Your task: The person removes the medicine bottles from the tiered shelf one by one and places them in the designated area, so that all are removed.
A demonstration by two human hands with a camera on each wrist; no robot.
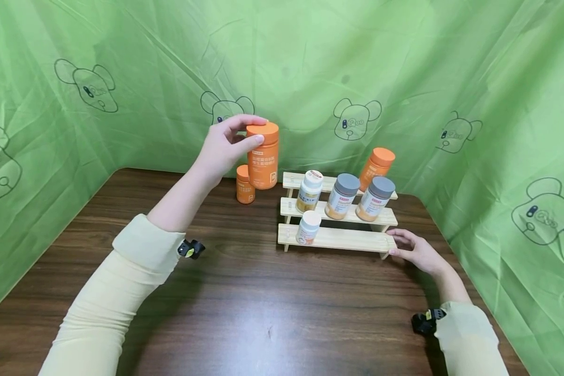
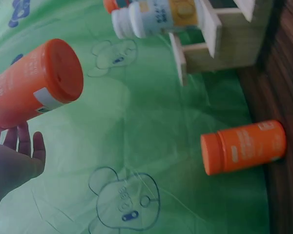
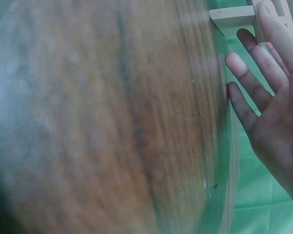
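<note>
My left hand (image 1: 235,141) holds a tall orange bottle (image 1: 262,155) by its lid, lifted above the table left of a three-step wooden rack (image 1: 343,239). The left wrist view shows the same bottle (image 2: 31,85) in my fingers (image 2: 19,146). Behind it on the table stands a small orange bottle (image 1: 245,184) (image 2: 244,146). My right hand (image 1: 411,249) rests with straight fingers against the rack's lower right end, and the fingertips (image 3: 263,58) meet the wood in the right wrist view. On the rack stand two white bottles, two grey-lidded bottles (image 1: 342,196) and an orange bottle (image 1: 377,166).
A dark wooden table (image 1: 244,308) carries everything. A green cloth with bear drawings (image 1: 357,83) hangs close behind and on both sides. The rack's bottom step holds only the small white bottle (image 1: 307,227) at its left end.
</note>
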